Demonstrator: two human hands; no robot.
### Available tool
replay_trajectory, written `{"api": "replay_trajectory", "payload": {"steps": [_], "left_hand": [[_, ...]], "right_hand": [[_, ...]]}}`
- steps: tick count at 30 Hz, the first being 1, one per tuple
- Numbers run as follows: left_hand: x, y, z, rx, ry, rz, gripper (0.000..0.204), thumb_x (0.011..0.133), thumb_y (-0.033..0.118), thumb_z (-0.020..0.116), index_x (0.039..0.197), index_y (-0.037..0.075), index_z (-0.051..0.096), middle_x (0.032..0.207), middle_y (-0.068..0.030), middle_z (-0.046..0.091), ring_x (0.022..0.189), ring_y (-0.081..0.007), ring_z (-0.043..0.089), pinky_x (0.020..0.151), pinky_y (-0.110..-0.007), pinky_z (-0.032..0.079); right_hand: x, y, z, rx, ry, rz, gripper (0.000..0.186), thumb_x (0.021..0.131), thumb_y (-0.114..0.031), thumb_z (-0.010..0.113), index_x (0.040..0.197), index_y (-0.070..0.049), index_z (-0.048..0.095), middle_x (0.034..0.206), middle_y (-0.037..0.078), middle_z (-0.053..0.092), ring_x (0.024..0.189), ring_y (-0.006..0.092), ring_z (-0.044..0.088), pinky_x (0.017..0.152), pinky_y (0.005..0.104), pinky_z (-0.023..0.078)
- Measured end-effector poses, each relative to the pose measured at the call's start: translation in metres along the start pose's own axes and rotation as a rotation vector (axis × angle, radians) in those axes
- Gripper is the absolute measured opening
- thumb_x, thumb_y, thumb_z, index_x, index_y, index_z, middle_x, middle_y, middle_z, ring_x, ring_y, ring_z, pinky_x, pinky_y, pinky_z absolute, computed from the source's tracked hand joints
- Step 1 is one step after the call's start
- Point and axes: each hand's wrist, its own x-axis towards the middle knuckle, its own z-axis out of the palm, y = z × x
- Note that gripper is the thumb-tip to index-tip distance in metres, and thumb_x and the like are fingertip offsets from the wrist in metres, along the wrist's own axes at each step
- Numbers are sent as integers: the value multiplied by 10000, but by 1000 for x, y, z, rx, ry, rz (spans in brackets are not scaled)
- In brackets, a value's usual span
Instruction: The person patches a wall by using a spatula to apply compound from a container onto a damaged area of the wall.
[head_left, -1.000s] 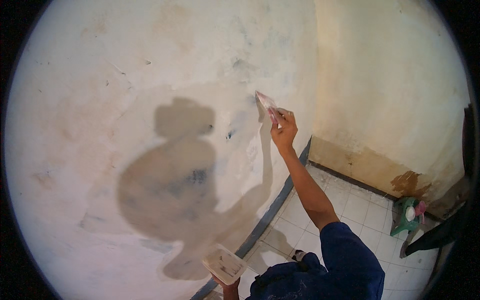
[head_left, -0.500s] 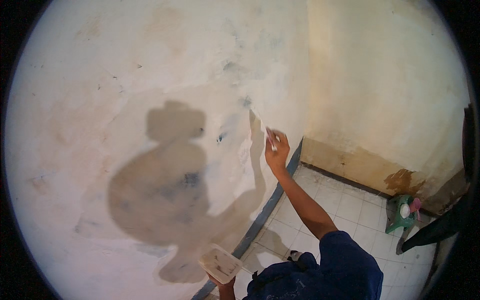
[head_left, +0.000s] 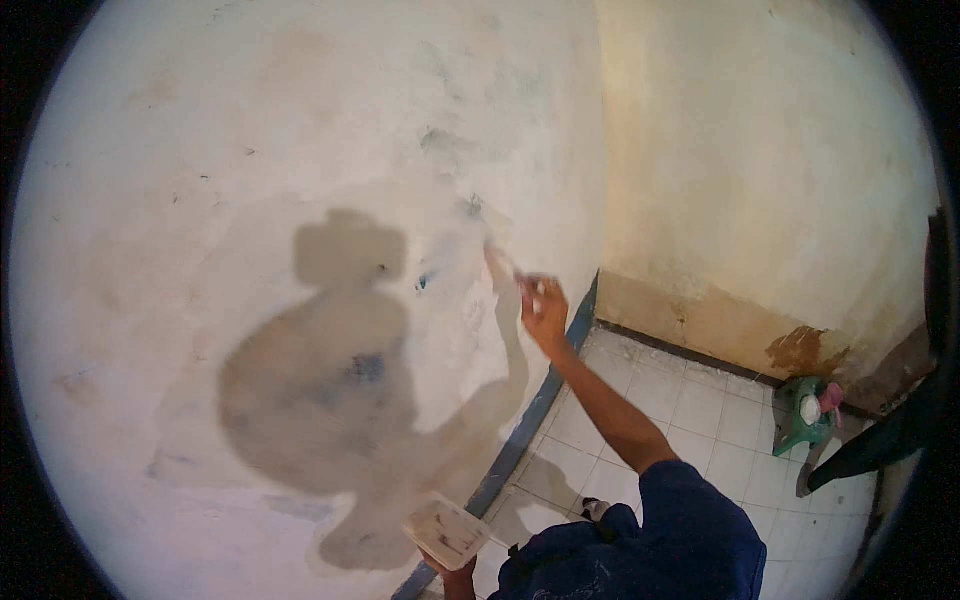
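Observation:
My right hand [head_left: 545, 312] is raised in front of the patchy off-white wall [head_left: 180, 330], its fingers closed around the pinkish handle of a putty knife [head_left: 508, 264]. The knife is smeared by motion, and its pale blade points up and left at the wall beside dark stains; whether it touches I cannot tell. Low by the wall's foot, my left hand [head_left: 452, 573] grips a shallow, clear plastic container [head_left: 447, 532] from below. Brownish streaks mark the inside of the container.
A blue-grey strip [head_left: 515, 440] runs along the wall's foot above a white tiled floor [head_left: 700, 405]. At right, a green stool [head_left: 797, 428] carries a white bowl and a pink thing. Another person's dark-clothed leg [head_left: 870, 450] stands beside it. The corner wall [head_left: 750, 180] is yellowish and peeling.
My right hand has shifted slightly left and down, and the knife tilts more to the left. The container remains in my left hand, while the whole view has shifted a little.

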Motion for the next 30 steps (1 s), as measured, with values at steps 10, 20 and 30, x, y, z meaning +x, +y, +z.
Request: {"api": "replay_trajectory", "payload": {"steps": [10, 20, 30], "left_hand": [[-2, -7, 3, 0, 19, 9, 608, 907, 592, 371, 1340, 176, 470, 1309, -37, 539, 1191, -294, 517, 1005, -518, 406], [7, -15, 10, 9, 3, 12, 608, 911, 591, 365, 1341, 174, 470, 1306, -37, 543, 1185, -296, 523, 1003, -521, 408], [10, -15, 15, 32, -8, 21, 609, 914, 591, 359, 1342, 173, 470, 1303, -38, 546, 1179, -298, 529, 1001, -524, 410]], "right_hand": [[29, -13, 9, -61, -39, -62, 350, 656, 64, 617, 968, -74, 695, 956, 105, 651, 848, 307, 615, 732, 360, 510], [37, -29, 17, 93, 233, 21, 331, 705, 74, 621, 1008, -40, 694, 1023, 100, 636, 858, 260, 594, 708, 328, 489], [-29, -8, -14, 156, -144, -27, 392, 696, 12, 594, 1054, -114, 692, 1005, 98, 635, 861, 316, 585, 705, 408, 505]]}}
